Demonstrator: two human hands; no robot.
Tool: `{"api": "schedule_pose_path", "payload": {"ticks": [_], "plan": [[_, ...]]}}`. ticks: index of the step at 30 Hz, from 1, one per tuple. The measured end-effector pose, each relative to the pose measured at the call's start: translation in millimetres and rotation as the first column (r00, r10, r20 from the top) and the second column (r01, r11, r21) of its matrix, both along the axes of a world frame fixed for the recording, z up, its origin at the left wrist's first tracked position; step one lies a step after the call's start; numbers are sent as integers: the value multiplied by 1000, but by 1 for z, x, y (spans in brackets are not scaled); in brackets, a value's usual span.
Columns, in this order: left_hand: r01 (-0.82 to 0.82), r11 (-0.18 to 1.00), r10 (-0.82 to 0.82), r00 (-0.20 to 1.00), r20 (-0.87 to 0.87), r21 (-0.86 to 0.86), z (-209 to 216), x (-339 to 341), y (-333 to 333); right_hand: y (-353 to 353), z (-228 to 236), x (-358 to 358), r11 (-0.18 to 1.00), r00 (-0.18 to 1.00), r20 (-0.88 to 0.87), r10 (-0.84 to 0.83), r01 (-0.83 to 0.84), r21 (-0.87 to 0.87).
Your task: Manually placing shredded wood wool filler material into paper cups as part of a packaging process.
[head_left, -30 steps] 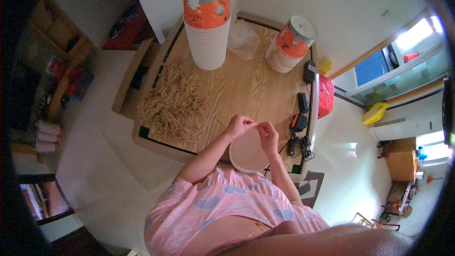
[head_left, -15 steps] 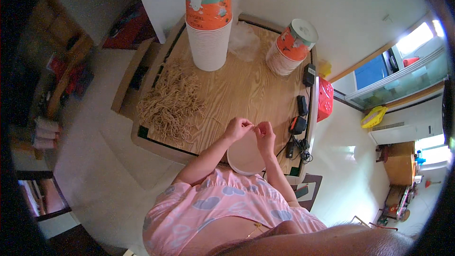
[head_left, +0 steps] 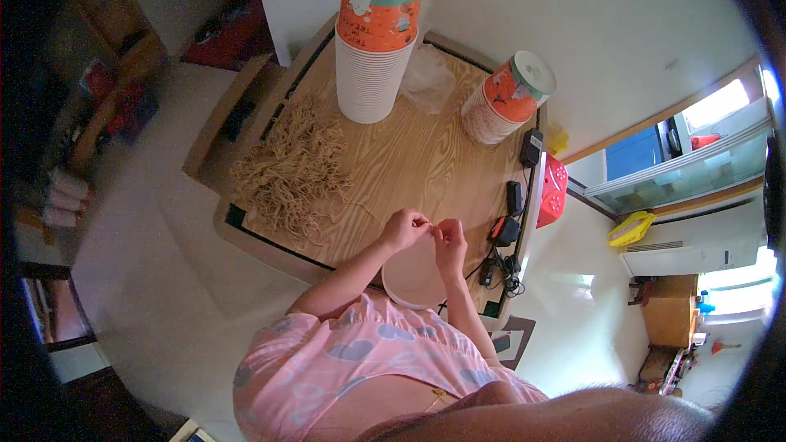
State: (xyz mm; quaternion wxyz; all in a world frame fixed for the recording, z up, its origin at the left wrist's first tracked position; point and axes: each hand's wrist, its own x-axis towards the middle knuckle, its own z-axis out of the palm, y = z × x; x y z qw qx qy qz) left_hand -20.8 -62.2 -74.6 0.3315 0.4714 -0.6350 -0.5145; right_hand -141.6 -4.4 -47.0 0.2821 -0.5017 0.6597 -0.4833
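A pale paper bucket [head_left: 412, 277] stands at the near edge of the table, close against my body, its round mouth toward me. Over its far rim my left hand [head_left: 407, 230] and my right hand [head_left: 449, 244] meet, fingertips pinched together. What lies between the fingers is too small to make out; it may be a thin cord. Left of my hands a tangled heap of tan cords [head_left: 295, 172] spreads over the wood-grain table [head_left: 401, 168].
A tall stack of upturned paper buckets [head_left: 378, 41] in orange, green and white stands at the back. A shorter stack [head_left: 508, 98] is at the back right, with crumpled clear plastic [head_left: 427, 78] between. Black adapters and cables [head_left: 505, 233] line the right edge beside a red plastic stool [head_left: 553, 188].
The view has shifted slightly. Both hands remain pinched together over the bucket's far rim, with only small finger movement. The cords and stacks are unchanged.
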Motion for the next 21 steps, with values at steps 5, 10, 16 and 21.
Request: {"api": "schedule_pose_path", "payload": {"ticks": [5,10,16,21], "plan": [[32,999,-31,999,36,-11,1,4,-1,0,-1,-2,999,1000,4,13,-13,31],[72,993,-61,991,120,-98,3,2,-2,-2,-5,-3,1000,997,78,21,-21,6],[-24,998,25,999,27,-50,6,-1,-1,0,7,2,999,998,55,29,-31,40],[-32,999,33,999,-22,33,18,-1,0,2,3,-2,998,998,52,46,-48,34]]}}
